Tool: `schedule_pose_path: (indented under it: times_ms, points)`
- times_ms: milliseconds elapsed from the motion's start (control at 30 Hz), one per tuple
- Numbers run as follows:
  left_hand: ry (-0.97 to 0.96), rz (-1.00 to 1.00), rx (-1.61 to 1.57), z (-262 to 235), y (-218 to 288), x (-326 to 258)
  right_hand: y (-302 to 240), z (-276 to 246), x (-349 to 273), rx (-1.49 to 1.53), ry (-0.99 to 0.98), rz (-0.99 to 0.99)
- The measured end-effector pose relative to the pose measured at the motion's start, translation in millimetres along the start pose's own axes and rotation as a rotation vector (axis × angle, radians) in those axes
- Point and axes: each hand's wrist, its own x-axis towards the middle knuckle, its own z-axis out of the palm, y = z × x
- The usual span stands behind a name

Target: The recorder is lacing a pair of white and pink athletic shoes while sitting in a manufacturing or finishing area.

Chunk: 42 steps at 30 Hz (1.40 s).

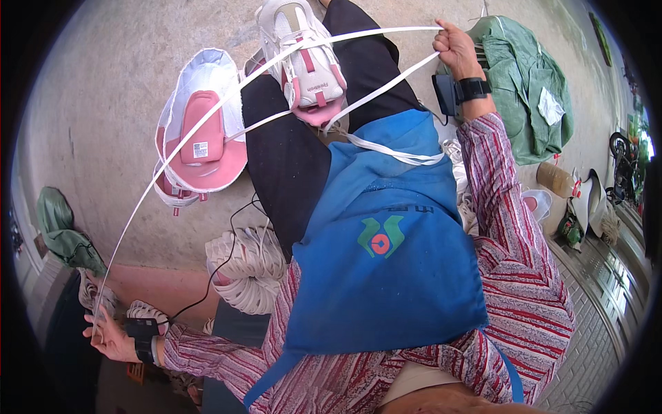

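Note:
A white and pink sneaker (314, 69) rests between my legs, its heel toward me. A long white shoelace (231, 93) runs from the sneaker up to both my hands, stretched wide across the view. My right hand (455, 50) is raised at the upper right, closed in a fist on the lace. Far out at the lower left, my left hand (114, 338) pinches the lace between its fingers. More white lace (396, 152) lies in a loop over my blue apron (386, 297). Black devices are strapped to both my wrists.
Left of my legs lies a white shoe-shaped piece with a pink insole (203, 124). A coiled bundle of white laces (248, 269) sits by my left side, near a black cable (231, 241). Green sacks (517, 90) stand at the right; a bottle (555, 179) lies beyond.

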Motion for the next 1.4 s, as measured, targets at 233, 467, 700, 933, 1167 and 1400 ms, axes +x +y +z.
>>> schedule_pose_path:
  times_ms: [233, 467, 700, 933, 1167, 1400]
  points:
    - [-0.264, -0.100, -0.404, -28.3, 36.3, 43.8, -14.7, -0.3, 3.5, -1.054, 0.061, -0.773]
    - [-0.767, -0.137, -0.136, 77.4, -2.2, -43.4, -2.0, 51.2, -109.3, -1.174, -0.902, -1.023]
    - [-1.022, -0.474, 0.691, 150.8, -213.5, -231.4, 29.9, 43.8, -136.0, -1.720, -0.967, -0.878]
    - [-1.304, -0.417, 0.988, 148.1, -297.8, -292.7, 6.3, 17.4, -127.1, -1.703, -0.818, -0.907]
    - [-1.330, -0.233, 1.223, 143.3, -314.6, -289.5, 36.8, 32.6, -148.0, -1.556, -0.827, -0.901]
    - [-1.296, -0.024, 1.375, 141.8, -319.8, -275.1, 36.0, 63.0, -141.9, -1.269, -0.803, -0.814]
